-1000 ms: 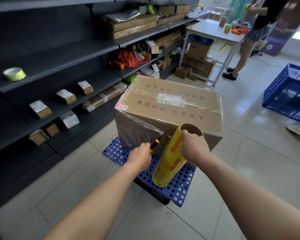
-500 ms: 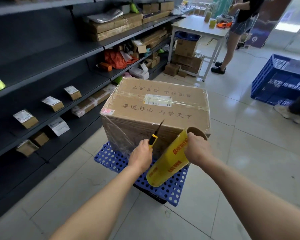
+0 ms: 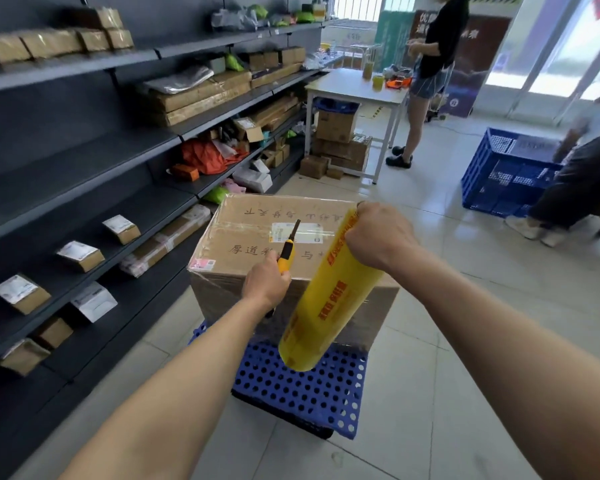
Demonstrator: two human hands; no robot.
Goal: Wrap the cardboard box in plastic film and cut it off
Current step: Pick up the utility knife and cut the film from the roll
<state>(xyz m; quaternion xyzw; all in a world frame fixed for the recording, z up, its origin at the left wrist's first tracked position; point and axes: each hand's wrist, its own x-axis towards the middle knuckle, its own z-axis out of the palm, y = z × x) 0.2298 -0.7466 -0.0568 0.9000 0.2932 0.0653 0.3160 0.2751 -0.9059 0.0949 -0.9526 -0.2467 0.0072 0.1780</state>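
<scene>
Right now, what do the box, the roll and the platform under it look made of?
The cardboard box: matte brown cardboard, its sides under glossy, wrinkled clear film. The roll: wound plastic film, shiny, yellow-tinted. The platform: blue, perforated, probably moulded plastic.

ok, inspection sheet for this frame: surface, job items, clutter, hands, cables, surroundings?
Surface: tiled floor; a blue perforated platform carries the box.
Job's things: cardboard box, film visible on its sides; yellow film roll held tilted in front of it; whether film joins roll to box cannot be told.
Clutter: small parcels on the dark shelves; boxes under the white table.
Hands: left hand grips a yellow utility knife, blade out and pointing up; right hand grips the roll's top end.
Cables: thin line on the floor beyond the table, maybe a lead.
Surroundings: person standing at the table; blue crate on the right, another person partly in view beside it.
</scene>
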